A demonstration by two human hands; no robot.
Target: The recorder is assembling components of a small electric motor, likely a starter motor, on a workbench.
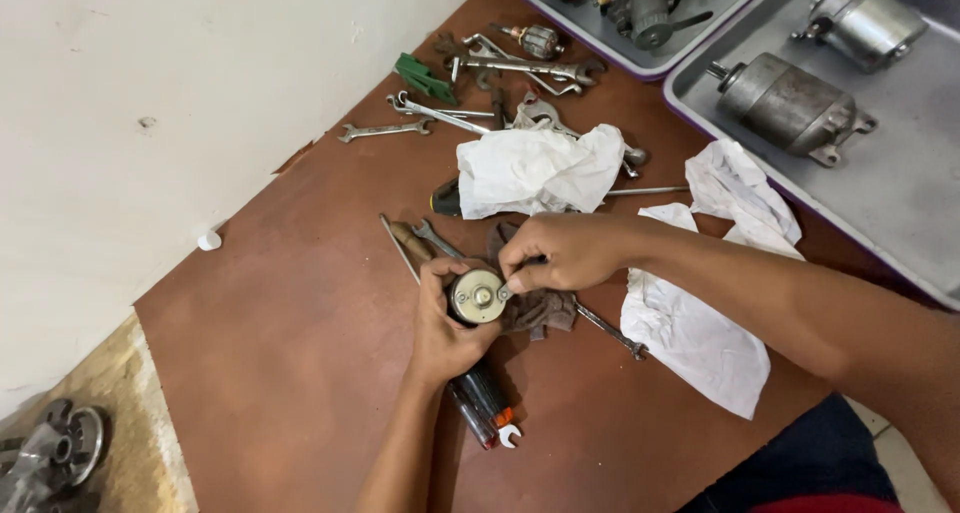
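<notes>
Brown mat [300, 353] on floor, left hand [440, 328] gripping motor [479, 296] (round end up), right hand [560, 253] pinching its rim, rag [535, 313] beneath, wrenches [430, 118] beyond.

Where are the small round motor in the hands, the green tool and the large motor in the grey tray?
small round motor [480, 296], head view, on its round end face.
green tool [425, 78], head view, on its middle.
large motor [785, 103], head view, on its cylindrical body.
</notes>
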